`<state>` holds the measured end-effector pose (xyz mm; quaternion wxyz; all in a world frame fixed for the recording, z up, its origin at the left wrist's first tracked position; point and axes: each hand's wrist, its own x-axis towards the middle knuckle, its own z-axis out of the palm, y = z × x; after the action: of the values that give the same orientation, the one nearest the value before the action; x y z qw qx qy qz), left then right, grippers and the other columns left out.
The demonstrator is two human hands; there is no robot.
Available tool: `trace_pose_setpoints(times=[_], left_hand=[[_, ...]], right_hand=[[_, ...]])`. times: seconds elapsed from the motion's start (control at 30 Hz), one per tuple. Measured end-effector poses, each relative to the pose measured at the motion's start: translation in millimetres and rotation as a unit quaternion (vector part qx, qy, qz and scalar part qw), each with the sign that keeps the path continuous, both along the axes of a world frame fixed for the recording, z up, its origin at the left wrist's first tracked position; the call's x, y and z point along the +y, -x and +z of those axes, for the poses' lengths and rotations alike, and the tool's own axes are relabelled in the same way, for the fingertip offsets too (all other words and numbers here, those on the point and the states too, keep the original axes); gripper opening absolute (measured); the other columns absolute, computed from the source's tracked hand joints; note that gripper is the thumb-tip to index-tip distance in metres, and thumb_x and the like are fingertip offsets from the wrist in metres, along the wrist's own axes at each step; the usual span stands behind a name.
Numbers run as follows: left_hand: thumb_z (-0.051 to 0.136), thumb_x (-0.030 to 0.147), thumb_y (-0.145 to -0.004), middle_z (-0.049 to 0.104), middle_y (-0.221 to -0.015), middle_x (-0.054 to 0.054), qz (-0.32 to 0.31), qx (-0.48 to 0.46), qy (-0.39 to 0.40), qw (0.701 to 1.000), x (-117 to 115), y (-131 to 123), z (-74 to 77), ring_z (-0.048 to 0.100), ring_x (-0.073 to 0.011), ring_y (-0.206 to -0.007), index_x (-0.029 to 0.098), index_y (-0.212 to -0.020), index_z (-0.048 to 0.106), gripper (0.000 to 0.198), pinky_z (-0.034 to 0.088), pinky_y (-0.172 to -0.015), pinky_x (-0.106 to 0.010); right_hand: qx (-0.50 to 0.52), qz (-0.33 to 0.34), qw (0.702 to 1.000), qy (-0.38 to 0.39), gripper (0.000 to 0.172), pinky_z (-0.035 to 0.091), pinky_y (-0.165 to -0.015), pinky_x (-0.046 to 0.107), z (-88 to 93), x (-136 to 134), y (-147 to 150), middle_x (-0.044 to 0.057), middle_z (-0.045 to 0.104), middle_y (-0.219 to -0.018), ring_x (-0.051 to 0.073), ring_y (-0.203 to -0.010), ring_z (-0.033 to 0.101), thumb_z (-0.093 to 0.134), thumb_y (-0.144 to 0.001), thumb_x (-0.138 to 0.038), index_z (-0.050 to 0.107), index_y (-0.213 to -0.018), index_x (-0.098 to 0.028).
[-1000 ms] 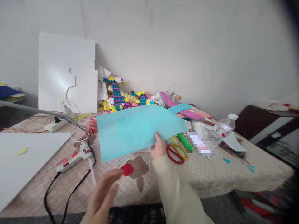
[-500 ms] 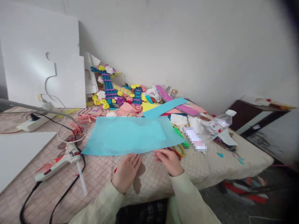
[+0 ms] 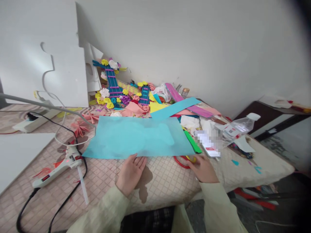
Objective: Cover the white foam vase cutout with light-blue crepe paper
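A wide light-blue sheet (image 3: 138,137) lies flat across the middle of the table. My left hand (image 3: 131,174) rests palm up at its front edge, fingers extended and holding nothing. Beyond the sheet's front right corner, my right hand (image 3: 204,169) has its fingers curled at the scissors' handles (image 3: 181,161), which are red and yellow; the blades are hidden under the sheet. A green strip (image 3: 193,141) lies by the sheet's right edge. Right of it is a phone (image 3: 211,147), partly blurred out.
On the left are a glue gun (image 3: 58,168) with black cable, a power strip (image 3: 34,119) and a white board (image 3: 21,158). Behind the sheet lie paper flowers (image 3: 107,101) and coloured strips (image 3: 175,108). A plastic bottle (image 3: 239,127) leans at the right.
My right hand has moved right, from the sheet's front edge to the scissors' handles. My left hand stays near the front edge. The view has shifted slightly.
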<state>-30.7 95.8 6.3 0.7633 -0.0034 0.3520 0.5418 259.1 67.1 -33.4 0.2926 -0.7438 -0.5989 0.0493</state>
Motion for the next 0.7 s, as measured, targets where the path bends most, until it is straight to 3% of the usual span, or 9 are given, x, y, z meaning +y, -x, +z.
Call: trace_pose_setpoints(times=[0.23, 0.43, 0.57, 0.7], left_hand=[[0.05, 0.013, -0.077, 0.057, -0.094, -0.009, -0.014, -0.043, -0.012, 0.999, 7, 0, 3.2, 0.058, -0.0193, -0.092, 0.017, -0.079, 0.05, 0.004, 0.049, -0.085, -0.034], [0.054, 0.015, -0.076, 0.057, -0.097, -0.006, -0.015, -0.048, -0.077, 0.996, 17, -3, 5.5, 0.055, -0.019, -0.096, 0.019, -0.091, 0.054, 0.015, 0.045, -0.09, -0.038], [0.054, 0.016, -0.075, 0.057, -0.107, -0.003, 0.0, -0.037, -0.114, 0.993, 24, -10, 6.8, 0.055, -0.0187, -0.098, 0.023, -0.097, 0.056, 0.022, 0.046, -0.087, -0.036], [0.053, 0.021, -0.076, 0.057, -0.111, -0.006, 0.016, -0.031, -0.083, 0.996, 26, -15, 8.3, 0.055, -0.0213, -0.098, 0.021, -0.1, 0.055, 0.024, 0.047, -0.084, -0.038]], right_hand=[[-0.103, 0.028, 0.993, 0.059, 0.027, 0.038, -0.067, 0.039, 2.1, 23, 5, 0.009, 0.055, -0.07, 0.026, -0.072, 0.051, 0.058, -0.065, -0.044, 0.067, -0.072, -0.019], [-0.12, 0.074, 0.987, 0.077, 0.021, 0.037, -0.059, 0.033, 19.0, 24, 15, 0.007, 0.053, -0.062, 0.022, -0.064, 0.051, 0.052, -0.068, -0.037, 0.058, -0.06, -0.018], [-0.104, 0.104, 0.985, 0.091, 0.019, 0.038, -0.061, 0.036, 41.8, -7, 8, 0.007, 0.056, -0.062, 0.023, -0.063, 0.052, 0.052, -0.068, -0.038, 0.053, -0.056, -0.024], [0.037, 0.103, 0.98, 0.167, 0.014, 0.04, -0.058, 0.038, 52.7, -70, -26, 0.01, 0.061, -0.066, 0.024, -0.06, 0.056, 0.062, -0.064, -0.042, 0.061, -0.061, -0.029]])
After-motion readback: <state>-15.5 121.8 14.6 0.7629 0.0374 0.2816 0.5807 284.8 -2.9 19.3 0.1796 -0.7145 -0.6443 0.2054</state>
